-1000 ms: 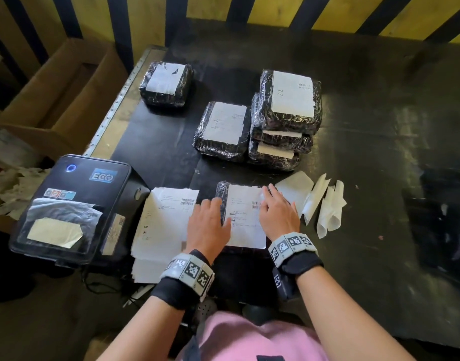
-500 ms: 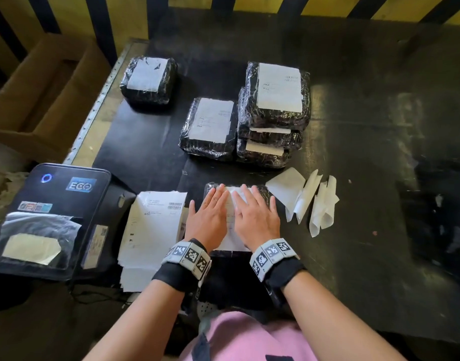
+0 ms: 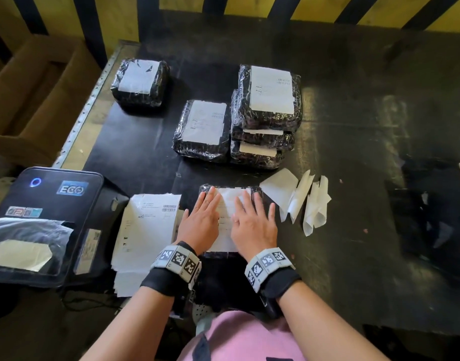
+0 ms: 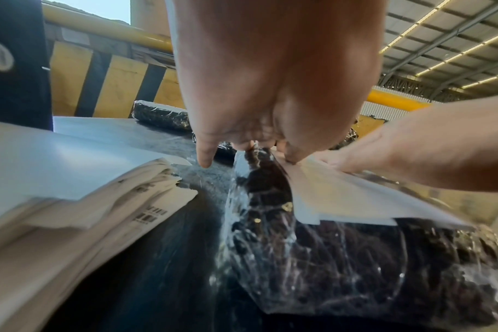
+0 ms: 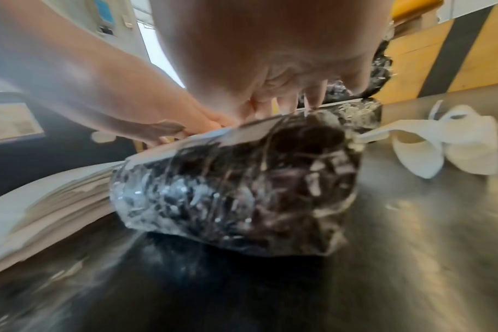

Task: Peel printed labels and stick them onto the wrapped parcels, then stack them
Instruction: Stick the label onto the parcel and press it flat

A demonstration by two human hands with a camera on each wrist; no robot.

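A black parcel in clear wrap (image 3: pixel 260 194) (image 4: pixel 341 265) (image 5: pixel 242 186) lies at the near table edge, a white label (image 3: pixel 227 201) (image 4: pixel 347 197) on its top. Flat on that label lie both my hands, fingers straight: my left hand (image 3: pixel 201 217) (image 4: pixel 259 143) on its left half, my right hand (image 3: pixel 252 220) (image 5: pixel 282 98) on its right half. Behind it stand a stack of three labelled parcels (image 3: pixel 269 110), a single labelled parcel (image 3: pixel 203 131) to their left, and another (image 3: pixel 140 84) at the far left. A pile of printed labels (image 3: pixel 145 230) (image 4: pixel 57 202) lies left of my hands.
A black label printer (image 3: pixel 41 220) sits at the near left. Peeled white backing strips (image 3: pixel 301 199) (image 5: pixel 441 148) lie right of the parcel. A brown cardboard box (image 3: pixel 36 95) stands beyond the table's left edge, and a yellow-and-black striped barrier (image 3: pixel 249 9) runs behind the dark table (image 3: pixel 367 178).
My hands slid from the label's outer edges toward its middle and up toward the far end, staying flat on it. The parcel has not moved.
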